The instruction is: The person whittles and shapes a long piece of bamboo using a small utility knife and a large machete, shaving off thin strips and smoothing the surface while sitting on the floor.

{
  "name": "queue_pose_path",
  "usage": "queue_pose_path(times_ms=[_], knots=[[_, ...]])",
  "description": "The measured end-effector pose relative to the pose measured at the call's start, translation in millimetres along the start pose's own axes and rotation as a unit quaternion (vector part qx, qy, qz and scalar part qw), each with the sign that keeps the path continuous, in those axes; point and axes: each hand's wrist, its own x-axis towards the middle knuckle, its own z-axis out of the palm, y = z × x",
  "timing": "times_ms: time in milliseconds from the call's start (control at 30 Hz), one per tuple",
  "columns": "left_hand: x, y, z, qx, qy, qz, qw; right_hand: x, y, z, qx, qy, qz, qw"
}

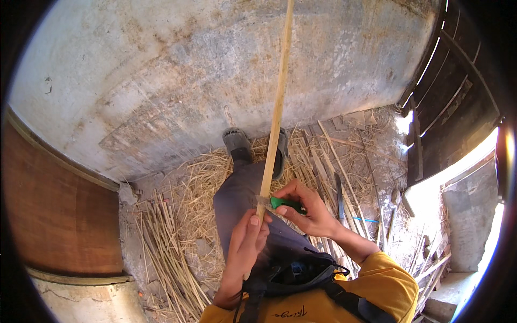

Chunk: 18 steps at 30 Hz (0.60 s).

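Left hand [250, 237] clamped round the lower part of a long wooden strip [276, 118]; strip runs up and away between the hands, past the top of view. Right hand [311, 211] wrapped on the green handle of a small knife [290, 205], blade across the strip just above the left fingers.

Strip: pale, flat, narrow, straight-edged. Probably light and stiff, springy at the far end; edges may splinter. Best hold looks like low on the flat faces, clear of the blade. Knife handle looks like smooth plastic, could slip if sweaty.

Just below the hands: black fabric bag [301, 273], soft, gaping. Lower left of the hands: loose bundle of thin sticks [168, 253], dry, probably brittle. Beyond: crinkly straw [200, 203], dark shoes [236, 141], then rough, stained wall [215, 70].
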Motion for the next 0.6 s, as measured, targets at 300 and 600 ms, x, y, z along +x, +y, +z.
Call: queue_pose_path(times_ms=[300,600], knots=[[-1,9,3,-0.045,-0.059,-0.033,0.997,-8,16,-15,0.374,-0.086,0.042,0.923],[0,5,2,-0.024,-0.013,-0.003,1.0,-5,-14,-7,-0.204,-0.016,-0.133,0.97]])
